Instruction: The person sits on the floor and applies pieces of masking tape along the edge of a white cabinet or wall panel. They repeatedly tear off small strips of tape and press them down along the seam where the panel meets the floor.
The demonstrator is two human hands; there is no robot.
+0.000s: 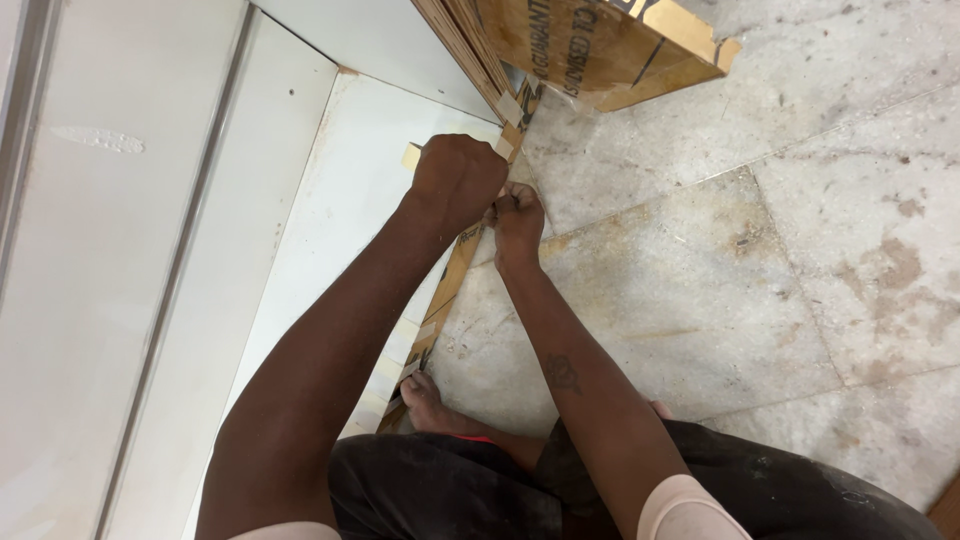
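Both fists work at the edge of a white laminated board [350, 190] lying on the floor. The left hand [455, 180] is closed tight over a strip of pale edge tape [412, 155]; the right hand [517, 215] pinches the same strip, fingers curled shut. A brown plywood edge [452, 285] runs down to a bare foot [425, 395]. Stacked plywood sheets [590, 45] lean at the top. The floor is stained marble tile [720, 270]; white panels [110, 260] lie at the left.
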